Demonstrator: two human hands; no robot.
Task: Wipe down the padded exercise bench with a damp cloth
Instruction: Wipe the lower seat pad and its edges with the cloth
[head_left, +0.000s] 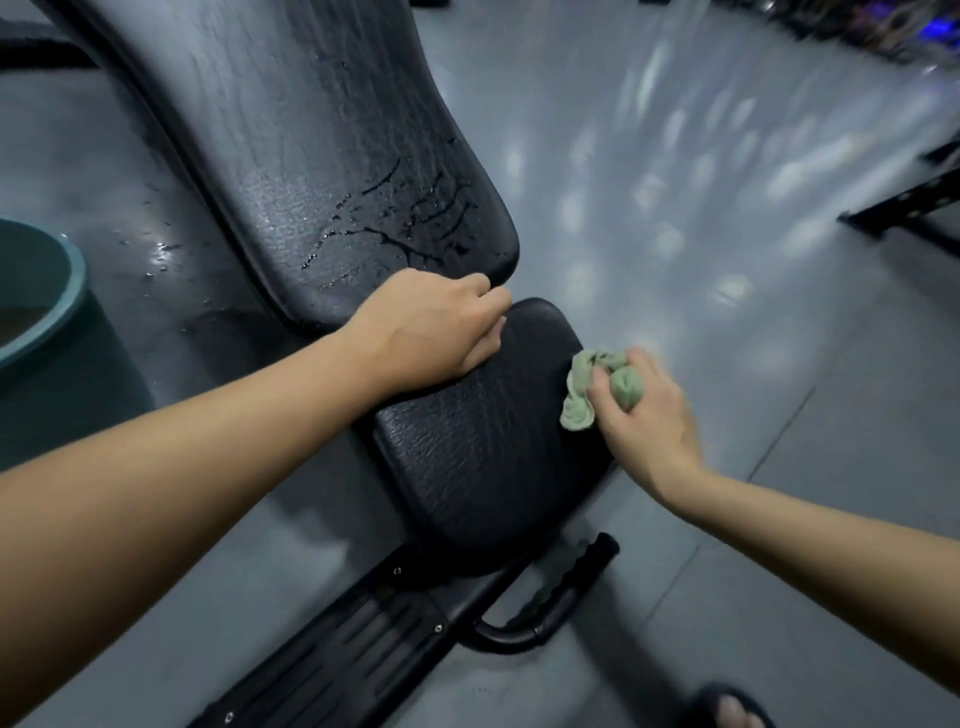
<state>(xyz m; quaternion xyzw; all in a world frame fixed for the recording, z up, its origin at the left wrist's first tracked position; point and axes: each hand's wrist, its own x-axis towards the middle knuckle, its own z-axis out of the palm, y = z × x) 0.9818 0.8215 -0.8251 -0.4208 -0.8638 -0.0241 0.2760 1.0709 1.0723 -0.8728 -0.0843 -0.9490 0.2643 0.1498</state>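
Note:
The black padded bench has a long back pad (322, 156) with water streaks near its lower end and a smaller seat pad (483, 457) in front of it. My left hand (431, 327) rests on the far edge of the seat pad, its fingers curled over the gap between the two pads. My right hand (644, 410) grips a bunched pale green cloth (587, 389) and holds it against the seat pad's right edge.
A teal bucket (78, 270) stands on the wet grey floor at the left. The bench's black frame and a handle bar (561, 587) run below the seat. My sandalled foot (732, 706) is at bottom right. Dark equipment (904, 202) stands at far right.

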